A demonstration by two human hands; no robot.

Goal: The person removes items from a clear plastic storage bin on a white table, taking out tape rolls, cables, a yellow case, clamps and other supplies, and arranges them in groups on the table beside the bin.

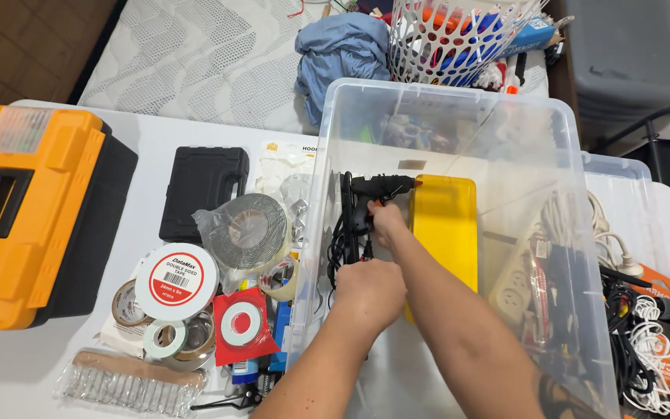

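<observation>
Both hands worked inside the clear plastic bin [335, 109] on the table [149, 132]: left hand [367, 291] closed on black cord [340, 248], right hand [388, 223] gripping the black glue gun [370, 188] beside a yellow case [445, 225].

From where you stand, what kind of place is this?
Probably a home room used for sorting tools: a mattress lies behind the white table, which holds a yellow toolbox, tape rolls and a clear storage bin.
</observation>
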